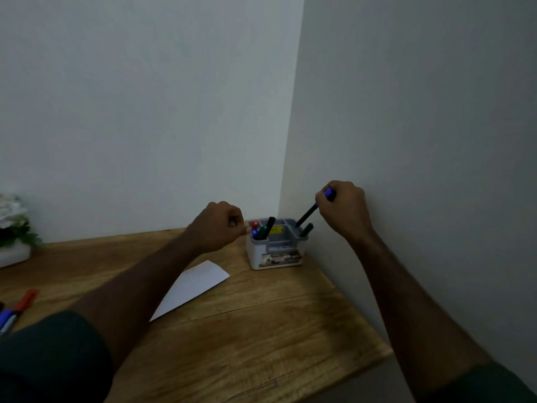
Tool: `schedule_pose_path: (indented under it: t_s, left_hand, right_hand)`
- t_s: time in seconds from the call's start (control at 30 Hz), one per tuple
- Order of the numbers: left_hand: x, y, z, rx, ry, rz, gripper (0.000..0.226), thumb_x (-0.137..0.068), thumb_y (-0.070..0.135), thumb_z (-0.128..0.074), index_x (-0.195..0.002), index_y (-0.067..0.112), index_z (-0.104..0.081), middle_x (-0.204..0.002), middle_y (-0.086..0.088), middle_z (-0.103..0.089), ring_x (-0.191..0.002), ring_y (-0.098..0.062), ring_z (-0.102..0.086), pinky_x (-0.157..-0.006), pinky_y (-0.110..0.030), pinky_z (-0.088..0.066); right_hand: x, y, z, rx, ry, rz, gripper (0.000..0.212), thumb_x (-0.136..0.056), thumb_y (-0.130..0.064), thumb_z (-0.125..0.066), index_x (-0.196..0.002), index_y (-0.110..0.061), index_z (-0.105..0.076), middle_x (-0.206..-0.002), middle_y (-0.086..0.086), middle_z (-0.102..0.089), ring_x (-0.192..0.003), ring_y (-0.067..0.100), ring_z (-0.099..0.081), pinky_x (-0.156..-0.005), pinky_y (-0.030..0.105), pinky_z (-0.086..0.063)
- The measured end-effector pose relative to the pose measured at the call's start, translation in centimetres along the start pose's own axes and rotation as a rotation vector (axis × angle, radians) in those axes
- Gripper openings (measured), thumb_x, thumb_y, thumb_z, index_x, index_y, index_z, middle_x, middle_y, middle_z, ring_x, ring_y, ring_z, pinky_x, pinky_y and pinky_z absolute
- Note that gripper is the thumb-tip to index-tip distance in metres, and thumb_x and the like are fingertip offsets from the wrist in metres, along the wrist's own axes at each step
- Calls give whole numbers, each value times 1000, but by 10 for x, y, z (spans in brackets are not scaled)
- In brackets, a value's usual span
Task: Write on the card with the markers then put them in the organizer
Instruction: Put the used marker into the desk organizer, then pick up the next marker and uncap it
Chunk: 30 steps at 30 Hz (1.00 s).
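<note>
A small white and grey organizer (263, 258) stands in the table's far right corner, holding several markers upright. My right hand (344, 210) is shut on a dark marker with a blue cap (308, 214), held tilted with its lower end inside the organizer's right rear compartment. My left hand (220, 226) is a closed fist just left of the organizer, its knuckles touching or nearly touching the rim. The white card (193, 287) lies flat on the wooden table, partly covered by my left forearm.
A red marker (26, 299) and a blue marker (7, 318) lie at the table's left edge. A white flower pot (13, 228) stands at the far left. Walls close in the corner behind and right of the organizer. The wooden table (261, 330) ends at the lower right.
</note>
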<state>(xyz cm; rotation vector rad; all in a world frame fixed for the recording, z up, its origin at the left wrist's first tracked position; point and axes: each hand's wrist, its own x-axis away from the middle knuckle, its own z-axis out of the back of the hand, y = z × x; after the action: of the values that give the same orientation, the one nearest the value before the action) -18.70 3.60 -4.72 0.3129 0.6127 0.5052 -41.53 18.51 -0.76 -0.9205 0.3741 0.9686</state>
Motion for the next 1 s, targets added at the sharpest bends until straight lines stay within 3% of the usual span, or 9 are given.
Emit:
schedule_pose_path:
  t_s: [0.17,0.3,0.4,0.57,0.67,0.8,1.0]
  left_hand:
    - [-2,-3,-7,-21,-25,6,14,-83,25,-74,-74,16,-68,-66,6,-62,-61,-7,-58,-57,-21,-44]
    - [1,-8,-7,-31,-37,23,18,-83,25,-74,-77,9,-69,-69,-2,-65,-65,-15,-60,-60,-26,-47]
    - [6,-12,-3,-24,-30,24,17,-82,25,-76,-77,10,-70,-69,2,-64,-64,-10,-60,-58,-15,-43]
    - [15,-18,8,-5,-19,45,16,-82,27,-76,-77,13,-69,-70,4,-63,-65,-7,-58,-57,-13,-40]
    - [26,-23,17,13,-7,57,16,-82,26,-76,-75,13,-69,-69,4,-64,-64,-7,-59,-58,-15,-41]
    - [55,-40,38,16,26,119,19,-81,27,-77,-69,16,-68,-64,2,-66,-62,-12,-62,-59,-23,-48]
    - [133,-95,90,-47,101,270,20,-80,29,-77,-65,21,-66,-59,3,-65,-54,-8,-59,-55,-27,-47]
  right_hand:
    - [4,6,-17,54,-111,16,17,-90,-24,-66,-90,-8,-72,-82,10,-71,-73,19,-63,-66,29,-53]
    - [8,10,-34,95,-255,29,18,-89,-24,-69,-94,-8,-76,-93,10,-73,-80,18,-63,-67,24,-45]
    - [11,12,-40,139,-351,52,18,-85,-25,-74,-93,-8,-77,-96,11,-73,-82,17,-62,-68,24,-45]
    - [18,0,-37,116,-213,114,20,-84,-33,-76,-92,-15,-74,-89,-2,-51,-83,11,-49,-66,23,-35]
    - [24,-25,-42,54,-141,182,13,-86,-30,-73,-88,-17,-71,-89,-3,-53,-91,16,-54,-74,26,-36]
    - [45,-74,-65,-31,-168,297,11,-86,-29,-71,-86,-18,-71,-82,-5,-53,-83,12,-51,-72,25,-33]
    - [107,-159,-121,-204,-363,485,8,-88,-25,-66,-89,-17,-68,-83,-6,-55,-82,10,-49,-71,26,-38]
